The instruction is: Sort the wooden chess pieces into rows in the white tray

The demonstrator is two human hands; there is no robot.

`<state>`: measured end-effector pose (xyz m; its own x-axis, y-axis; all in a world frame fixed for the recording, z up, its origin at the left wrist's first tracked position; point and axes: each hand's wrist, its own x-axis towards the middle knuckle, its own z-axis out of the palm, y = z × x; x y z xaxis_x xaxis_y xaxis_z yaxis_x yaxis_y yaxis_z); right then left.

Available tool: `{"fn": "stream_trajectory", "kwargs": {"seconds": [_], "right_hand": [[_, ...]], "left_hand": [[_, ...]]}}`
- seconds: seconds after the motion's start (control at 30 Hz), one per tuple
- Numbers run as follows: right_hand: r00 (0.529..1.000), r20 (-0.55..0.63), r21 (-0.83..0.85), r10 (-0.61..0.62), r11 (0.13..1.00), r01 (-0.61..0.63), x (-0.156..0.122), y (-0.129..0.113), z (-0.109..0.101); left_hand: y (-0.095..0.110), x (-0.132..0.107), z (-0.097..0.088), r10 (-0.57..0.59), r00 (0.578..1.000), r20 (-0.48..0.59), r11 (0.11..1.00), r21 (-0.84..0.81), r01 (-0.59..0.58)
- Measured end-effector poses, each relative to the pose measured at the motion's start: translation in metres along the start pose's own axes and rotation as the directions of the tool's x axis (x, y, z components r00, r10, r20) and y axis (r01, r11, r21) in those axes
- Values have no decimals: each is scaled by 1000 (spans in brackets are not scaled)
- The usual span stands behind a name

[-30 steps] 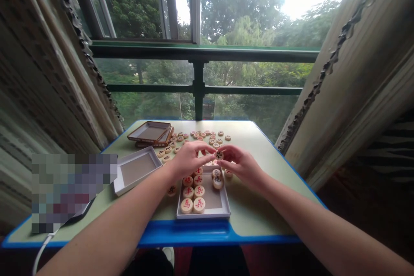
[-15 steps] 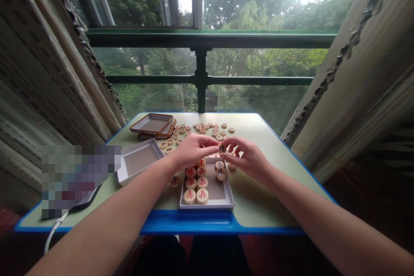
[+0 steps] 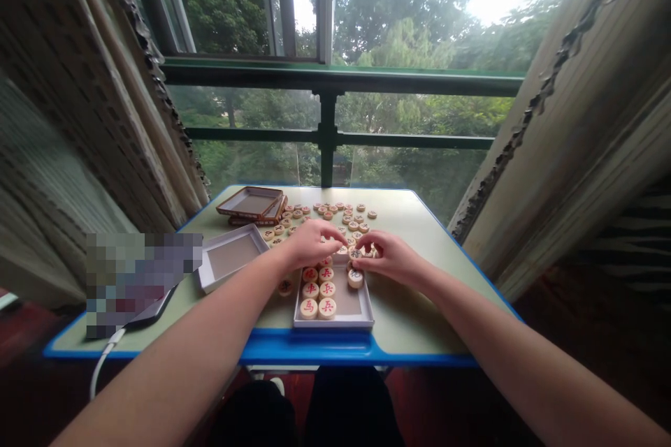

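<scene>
Between the thumb and fingers of my right hand [image 3: 391, 257] is a round Chinese chess piece with a black character [image 3: 356, 254], over the back right of a shallow white box [image 3: 352, 307]. Another black-lettered piece [image 3: 355, 279] lies inside the box just in front of it. Two columns of red-lettered pieces [image 3: 318, 290] fill the box's left side. My left hand [image 3: 314, 241] hovers over the box's back left corner, thumb and fingers apart, holding nothing I can see. It hides some pieces beneath it.
Many loose chess pieces [image 3: 328, 215] are spread behind my hands on the table [image 3: 419, 314]. At left lie a white box part [image 3: 231, 258] and stacked brown-edged box parts [image 3: 252, 201]. A blurred-out device with a white cable [image 3: 107, 349] rests at the left edge. One piece [image 3: 285, 287] sits beside the box.
The black-lettered piece, earlier between both hands, has come down toward the box in my right hand. My left hand has let go of it. The view has shifted slightly.
</scene>
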<state>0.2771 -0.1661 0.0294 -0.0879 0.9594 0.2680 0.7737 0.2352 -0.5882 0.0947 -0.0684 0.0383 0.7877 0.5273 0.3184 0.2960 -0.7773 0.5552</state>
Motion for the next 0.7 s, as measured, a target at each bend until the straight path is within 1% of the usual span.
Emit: {"fn": "stream_trajectory", "kwargs": {"seconds": [0.1,0.23,0.47,0.7], "right_hand": [[999,20,-8,37,999,-37,1,0,0],[996,37,2,80,997,-80,2,-1,-1],[992,85,40,93,995,-97,2,-2,-4],[981,160,80,109,989,-123,2,-2,-6]], "left_hand": [[0,0,1,49,997,53,999,8,-50],[2,0,3,64,994,86,998,6,-65],[12,-3,1,106,991,79,994,5,-107],[5,-2,6,226,965,136,973,22,-231]]}}
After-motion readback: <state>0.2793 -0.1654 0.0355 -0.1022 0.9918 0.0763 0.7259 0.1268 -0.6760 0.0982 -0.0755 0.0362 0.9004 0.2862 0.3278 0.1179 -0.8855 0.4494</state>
